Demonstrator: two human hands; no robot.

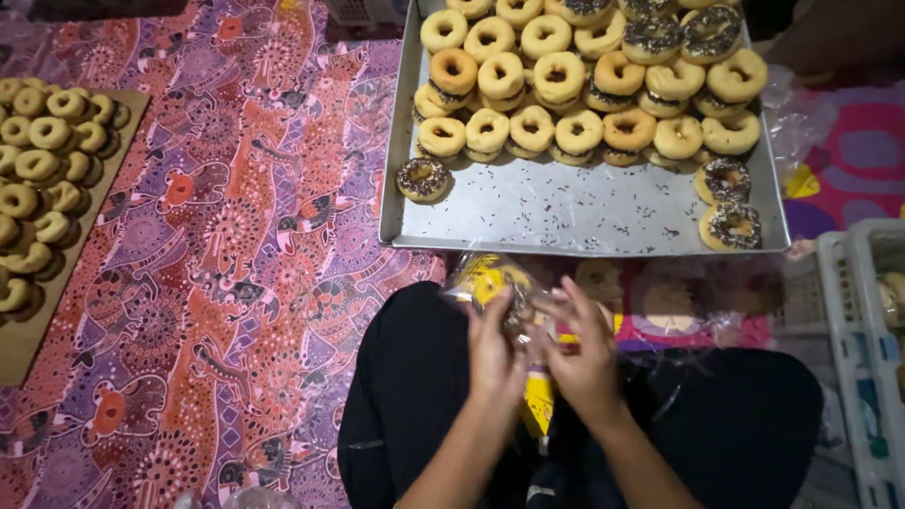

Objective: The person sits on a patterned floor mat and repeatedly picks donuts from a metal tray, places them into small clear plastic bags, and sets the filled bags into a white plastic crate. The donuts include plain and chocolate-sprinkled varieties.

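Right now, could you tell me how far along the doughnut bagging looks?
Both hands, left hand and right hand, hold a clear bag around a sprinkled doughnut. Bagged doughnuts already lie beside the knees. Many unbagged doughnuts remain on the metal tray and wooden board.

Seated on a patterned mat [236, 236], knees just before a metal tray [566, 212]. Both hands together over the lap, left hand [497, 363] and right hand [584, 363] touching a clear plastic bag [495, 283] between them and the tray's near edge. On the tray, doughnuts [566, 80] crowded toward the far side, a few apart along the near corners. Far left, on a board [24, 353], more doughnuts [42, 170]. At right, beside the knee, a plastic crate [863, 320].
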